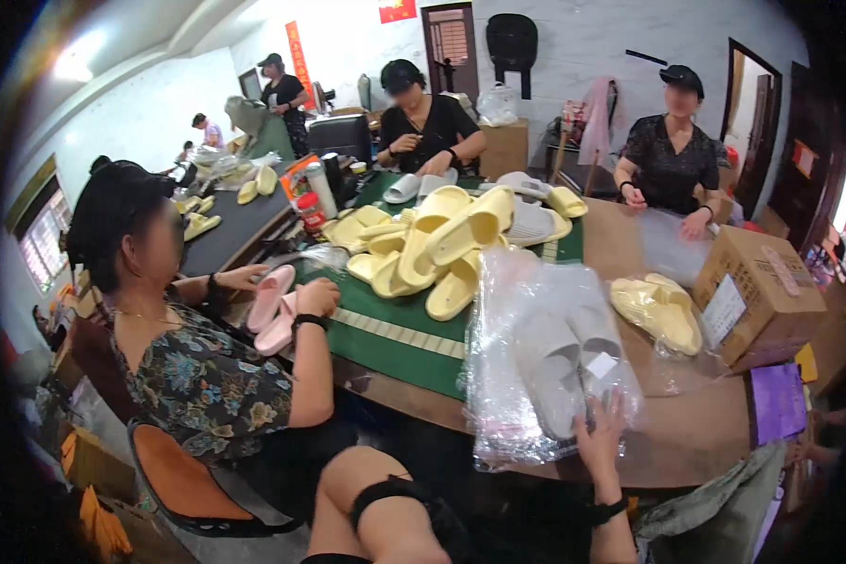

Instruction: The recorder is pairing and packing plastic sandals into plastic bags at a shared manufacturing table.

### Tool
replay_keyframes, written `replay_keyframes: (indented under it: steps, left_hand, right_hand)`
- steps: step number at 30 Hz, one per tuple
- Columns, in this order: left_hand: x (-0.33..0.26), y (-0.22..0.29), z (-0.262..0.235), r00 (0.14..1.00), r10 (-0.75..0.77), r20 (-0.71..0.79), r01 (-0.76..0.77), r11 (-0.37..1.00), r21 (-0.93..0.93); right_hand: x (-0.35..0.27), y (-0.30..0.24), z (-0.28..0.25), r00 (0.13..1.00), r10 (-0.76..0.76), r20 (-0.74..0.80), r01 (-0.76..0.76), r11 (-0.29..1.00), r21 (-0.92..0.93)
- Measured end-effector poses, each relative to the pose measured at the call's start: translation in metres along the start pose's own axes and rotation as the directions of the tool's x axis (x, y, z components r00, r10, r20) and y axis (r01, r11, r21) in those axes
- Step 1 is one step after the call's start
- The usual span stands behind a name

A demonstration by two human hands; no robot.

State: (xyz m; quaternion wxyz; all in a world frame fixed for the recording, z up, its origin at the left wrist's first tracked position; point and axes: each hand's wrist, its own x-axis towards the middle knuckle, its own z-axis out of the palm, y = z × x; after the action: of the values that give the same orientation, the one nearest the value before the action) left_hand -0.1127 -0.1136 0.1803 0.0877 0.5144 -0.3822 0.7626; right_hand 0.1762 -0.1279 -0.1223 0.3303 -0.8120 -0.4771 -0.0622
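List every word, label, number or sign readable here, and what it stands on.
None is clear enough to quote.
Cardboard box, its white label: print too small.
White sticker on grey slippers: no readable text.
Red wall banner: characters blurred.
Red sign at top edge: unreadable.

Your right hand (600,434) lies spread on bagged grey slippers (546,368); left of them, yellow slippers (442,240) are heaped on a green mat (376,353).

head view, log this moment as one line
right hand: open, touching bagged grey slippers | to their right: yellow slippers, cardboard box | farther: yellow slipper pile, green mat
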Motion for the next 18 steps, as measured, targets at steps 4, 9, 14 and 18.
replay_keyframes:
  steps: [4, 9, 14, 18]
  left_hand:
    - [-0.094, -0.001, 0.003, 0.866, 0.486, -0.117, -0.452, 0.861, 0.233]
    - [-0.215, -0.002, -0.018, 0.204, -0.946, 0.252, 0.572, 0.324, 0.753]
    - [-0.284, 0.021, -0.031, -0.178, -0.932, 0.315, 0.292, 0.256, 0.921]
    - [-0.297, 0.023, -0.031, -0.208, -0.951, 0.227, 0.341, 0.146, 0.928]
  right_hand:
    - [0.002, -0.015, -0.001, 1.0, 0.005, 0.015, -0.006, 1.0, 0.015]
    - [0.001, -0.029, -0.015, 0.999, 0.042, -0.027, -0.041, 0.999, 0.029]
    - [0.0, -0.024, -0.021, 0.992, 0.118, 0.048, -0.121, 0.991, 0.058]
    - [-0.001, -0.011, -0.006, 0.988, 0.137, -0.074, -0.127, 0.983, 0.135]
